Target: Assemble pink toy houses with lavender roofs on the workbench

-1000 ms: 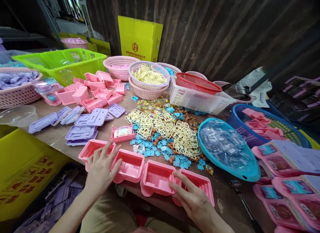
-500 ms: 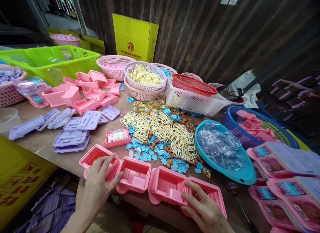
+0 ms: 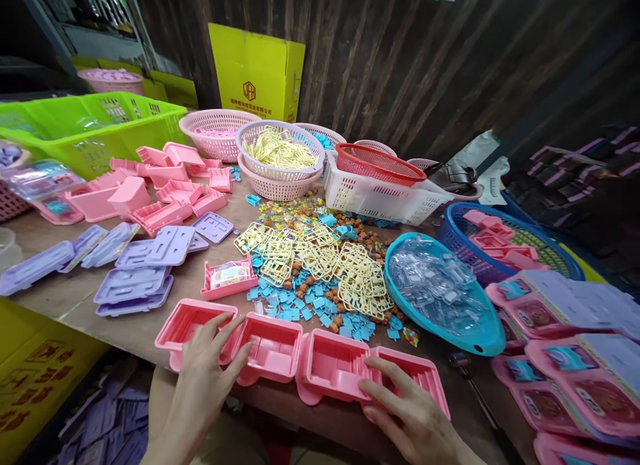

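Along the table's front edge sits a row of pink plastic boxes (image 3: 273, 350), open side up, with stepped and plain hollows inside. My left hand (image 3: 213, 355) grips the inner walls between the two left-hand boxes, fingers over the rim and thumb on the near side. My right hand (image 3: 400, 398) has its fingers over the wall between the two right-hand boxes, thumb low at the front. Just behind the row is a small pink tray (image 3: 230, 276) with a printed packet in it. Cream plastic frames (image 3: 363, 282) and small blue pieces (image 3: 320, 312) lie heaped beyond.
At left are purple panels (image 3: 133, 282), pink parts (image 3: 165, 215) and a green crate (image 3: 95, 135). A turquoise basin (image 3: 493, 332) of clear plastic pieces, a dark-handled tool (image 3: 480, 398) and stacked pink-and-purple sets (image 3: 570, 385) stand at right. Baskets (image 3: 280, 182) line the back.
The view has turned slightly, so the background sits further left. Both hands keep their hold on the pink boxes, which have hardly moved.
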A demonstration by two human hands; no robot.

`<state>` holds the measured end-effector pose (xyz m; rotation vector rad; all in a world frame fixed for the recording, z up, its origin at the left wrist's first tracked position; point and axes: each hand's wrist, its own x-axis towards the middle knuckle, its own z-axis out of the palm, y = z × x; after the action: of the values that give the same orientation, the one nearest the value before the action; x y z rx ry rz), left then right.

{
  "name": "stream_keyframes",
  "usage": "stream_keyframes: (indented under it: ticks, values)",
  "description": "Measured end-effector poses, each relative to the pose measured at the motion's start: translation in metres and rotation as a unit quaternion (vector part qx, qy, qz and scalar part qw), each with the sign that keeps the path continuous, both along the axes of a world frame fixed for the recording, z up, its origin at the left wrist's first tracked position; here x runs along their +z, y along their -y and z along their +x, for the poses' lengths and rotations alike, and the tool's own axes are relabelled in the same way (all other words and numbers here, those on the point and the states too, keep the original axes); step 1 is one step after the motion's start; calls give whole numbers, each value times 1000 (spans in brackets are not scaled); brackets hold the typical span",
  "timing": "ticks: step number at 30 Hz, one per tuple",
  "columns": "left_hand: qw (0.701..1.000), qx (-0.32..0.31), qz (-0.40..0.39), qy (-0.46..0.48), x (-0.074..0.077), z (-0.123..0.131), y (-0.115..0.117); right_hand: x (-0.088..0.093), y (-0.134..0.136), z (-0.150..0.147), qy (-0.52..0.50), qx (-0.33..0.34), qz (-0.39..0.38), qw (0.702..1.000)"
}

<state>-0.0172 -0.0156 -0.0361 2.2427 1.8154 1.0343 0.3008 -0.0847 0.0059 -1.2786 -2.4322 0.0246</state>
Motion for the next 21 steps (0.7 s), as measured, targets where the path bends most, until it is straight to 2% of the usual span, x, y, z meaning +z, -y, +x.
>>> stream_keyframes:
  ticks: [3, 5, 8, 10, 13, 15, 18, 21]
  values:
    - [1000, 6, -10, 8, 3, 0, 1, 11, -5, 6, 32, -19, 47, 998]
    - [1000, 28, -7, -4, 11, 0, 1, 19, -20, 15, 34, -71, 76, 994]
    - [996, 72, 21, -55, 29, 4, -3, 24, -61, 32, 75, -178, 84, 978]
    - [993, 68, 43, -88, 43, 11, -12, 22, -97, 43, 143, -218, 63, 963]
    - [993, -5, 54, -105, 60, 27, -38, 15, -146, 52, 237, -244, 17, 940]
    - [992, -60, 19, -112, 66, 42, -63, 9, -168, 56, 270, -232, -16, 934]
    - [980, -112, -83, -139, 69, 66, -103, 2, -183, 62, 270, -199, -45, 941]
    - [965, -137, -148, -168, 64, 91, -138, -1, -187, 67, 245, -200, -50, 947]
